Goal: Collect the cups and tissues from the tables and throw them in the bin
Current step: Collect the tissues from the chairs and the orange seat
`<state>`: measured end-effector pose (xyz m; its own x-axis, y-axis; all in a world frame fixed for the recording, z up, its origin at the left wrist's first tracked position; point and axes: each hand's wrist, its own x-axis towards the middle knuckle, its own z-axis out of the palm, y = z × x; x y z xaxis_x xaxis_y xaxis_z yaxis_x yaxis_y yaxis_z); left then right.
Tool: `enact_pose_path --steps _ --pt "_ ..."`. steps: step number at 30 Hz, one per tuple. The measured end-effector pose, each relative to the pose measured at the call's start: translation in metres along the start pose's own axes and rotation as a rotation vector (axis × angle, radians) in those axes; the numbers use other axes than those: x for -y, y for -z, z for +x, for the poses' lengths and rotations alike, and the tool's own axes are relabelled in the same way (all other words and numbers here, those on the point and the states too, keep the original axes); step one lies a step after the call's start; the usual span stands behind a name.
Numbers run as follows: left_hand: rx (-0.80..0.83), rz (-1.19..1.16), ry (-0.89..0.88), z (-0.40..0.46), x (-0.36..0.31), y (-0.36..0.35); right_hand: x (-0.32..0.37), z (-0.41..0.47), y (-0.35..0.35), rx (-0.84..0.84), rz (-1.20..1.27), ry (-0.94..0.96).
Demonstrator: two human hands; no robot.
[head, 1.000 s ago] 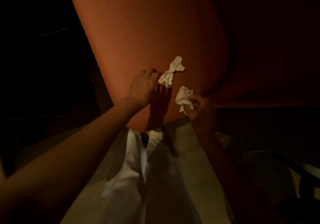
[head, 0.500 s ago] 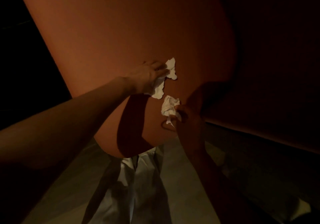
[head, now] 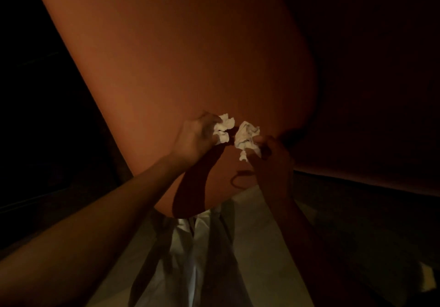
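Note:
My left hand grips a crumpled white tissue above the near end of the orange-brown table. My right hand, in deep shadow, pinches a second crumpled white tissue just to the right of the first. The two tissues nearly touch. No cup and no bin show in this dim head view.
The table's rounded near edge lies just in front of my white trousers. A pale floor runs below. A dark second surface extends to the right. The left side is black.
My left hand has lifted its tissue off the table and bunched it up. Both hands have come together, bringing the tissues side by side.

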<state>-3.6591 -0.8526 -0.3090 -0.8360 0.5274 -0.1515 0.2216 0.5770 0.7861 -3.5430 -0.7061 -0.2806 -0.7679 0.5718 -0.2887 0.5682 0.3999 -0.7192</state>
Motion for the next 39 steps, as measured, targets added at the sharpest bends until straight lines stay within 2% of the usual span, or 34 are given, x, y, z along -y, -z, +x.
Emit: enact_pose_path --steps 5,9,15,22,26,33,39 --pt "-0.128 -0.203 0.114 -0.062 -0.044 0.039 0.033 -0.053 0.021 -0.064 0.095 0.016" --pt "-0.106 -0.234 0.084 -0.12 -0.073 0.066 0.045 -0.127 0.036 -0.039 0.153 -0.1" --pt "-0.058 -0.266 -0.002 -0.205 -0.106 0.113 0.06 -0.252 0.034 -0.248 0.147 -0.086" --pt "0.142 -0.19 -0.125 -0.301 -0.164 0.158 0.077 -0.393 0.068 -0.371 0.24 -0.178" --pt "0.293 -0.151 -0.193 -0.347 -0.19 0.159 0.085 -0.458 0.087 -0.532 0.279 -0.267" --pt "0.467 -0.171 -0.351 -0.423 -0.217 0.13 0.062 -0.566 0.108 -0.844 0.307 -0.373" --pt "0.635 -0.103 -0.624 -0.532 -0.262 0.078 0.035 -0.711 0.11 -1.159 0.405 -0.511"
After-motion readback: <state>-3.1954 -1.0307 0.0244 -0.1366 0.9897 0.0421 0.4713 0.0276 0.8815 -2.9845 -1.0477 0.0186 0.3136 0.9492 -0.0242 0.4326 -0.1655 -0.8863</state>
